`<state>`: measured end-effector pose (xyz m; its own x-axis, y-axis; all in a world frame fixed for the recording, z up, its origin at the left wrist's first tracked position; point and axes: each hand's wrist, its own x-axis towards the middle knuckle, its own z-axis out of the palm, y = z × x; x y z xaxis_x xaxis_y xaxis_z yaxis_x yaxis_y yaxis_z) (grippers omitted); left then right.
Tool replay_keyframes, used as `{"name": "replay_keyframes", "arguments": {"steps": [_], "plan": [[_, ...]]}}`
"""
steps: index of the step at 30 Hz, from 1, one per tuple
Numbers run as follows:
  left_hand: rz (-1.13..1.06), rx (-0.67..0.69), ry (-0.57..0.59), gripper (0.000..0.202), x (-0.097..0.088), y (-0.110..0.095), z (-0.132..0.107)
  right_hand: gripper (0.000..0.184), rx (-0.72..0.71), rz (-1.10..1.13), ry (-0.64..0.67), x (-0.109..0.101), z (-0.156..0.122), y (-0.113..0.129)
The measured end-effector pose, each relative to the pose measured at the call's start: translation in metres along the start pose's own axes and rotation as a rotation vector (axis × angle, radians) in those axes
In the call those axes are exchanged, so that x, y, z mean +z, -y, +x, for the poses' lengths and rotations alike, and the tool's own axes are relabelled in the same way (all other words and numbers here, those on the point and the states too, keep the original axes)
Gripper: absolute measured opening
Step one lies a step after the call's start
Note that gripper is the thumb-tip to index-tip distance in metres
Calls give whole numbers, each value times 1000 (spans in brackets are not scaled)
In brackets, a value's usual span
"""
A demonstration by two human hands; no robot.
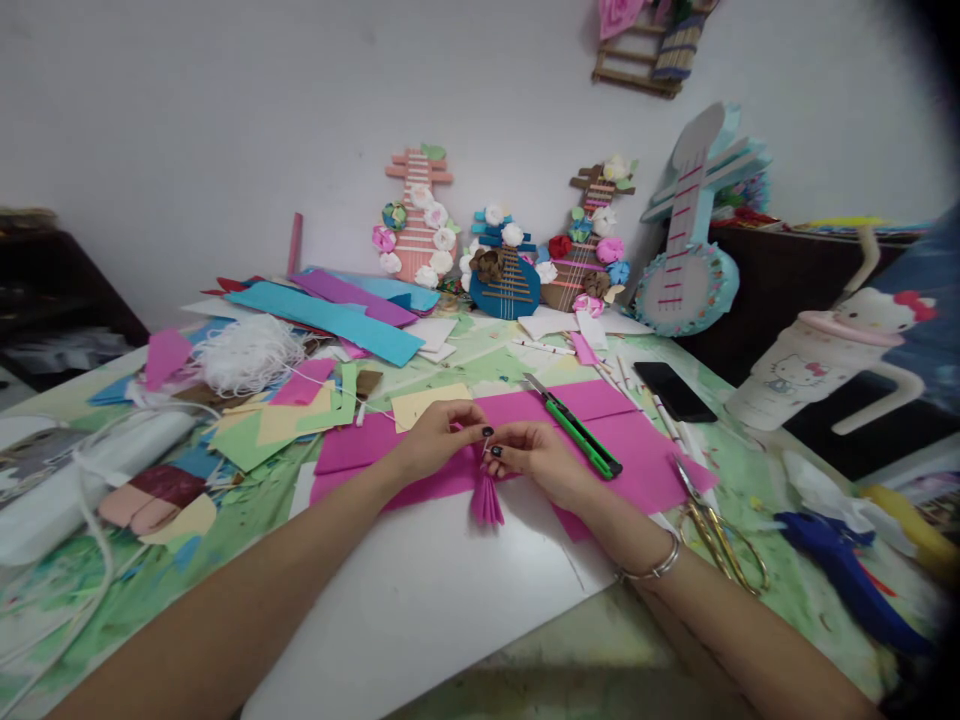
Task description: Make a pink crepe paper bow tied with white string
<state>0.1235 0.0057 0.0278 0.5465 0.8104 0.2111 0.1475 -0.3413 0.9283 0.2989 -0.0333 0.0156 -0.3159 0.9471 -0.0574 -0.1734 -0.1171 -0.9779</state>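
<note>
My left hand and my right hand meet over a pleated strip of pink foam that fans out below them. Both hands pinch its gathered top, with a thin white thread between the fingertips. The pleats hang over a white board. A larger pink foam sheet lies flat underneath and behind. A green utility knife rests on that sheet just right of my right hand.
Gold scissors and a blue glue gun lie at the right. A black phone and a Hello Kitty cup stand farther back. Craft guitars lean on the wall. Coloured foam scraps and white string cover the left.
</note>
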Motion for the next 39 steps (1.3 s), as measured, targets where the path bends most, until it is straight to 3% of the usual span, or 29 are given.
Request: {"name": "replay_keyframes", "arguments": {"steps": [9, 21, 30, 35, 39], "plan": [[-57, 42, 63, 18, 4, -10, -3, 26, 39, 127, -10, 0, 1, -1], [40, 29, -113, 10, 6, -8, -2, 20, 80, 164, 101, 2, -4, 2], [326, 201, -259, 9, 0, -11, -2, 27, 69, 148, -31, 3, -1, 1], [452, 203, -96, 6, -9, -15, -3, 31, 39, 161, -90, 0, 2, -2], [518, 193, -63, 4, -8, -14, -2, 34, 5, 177, -138, -1, 4, -3]]}}
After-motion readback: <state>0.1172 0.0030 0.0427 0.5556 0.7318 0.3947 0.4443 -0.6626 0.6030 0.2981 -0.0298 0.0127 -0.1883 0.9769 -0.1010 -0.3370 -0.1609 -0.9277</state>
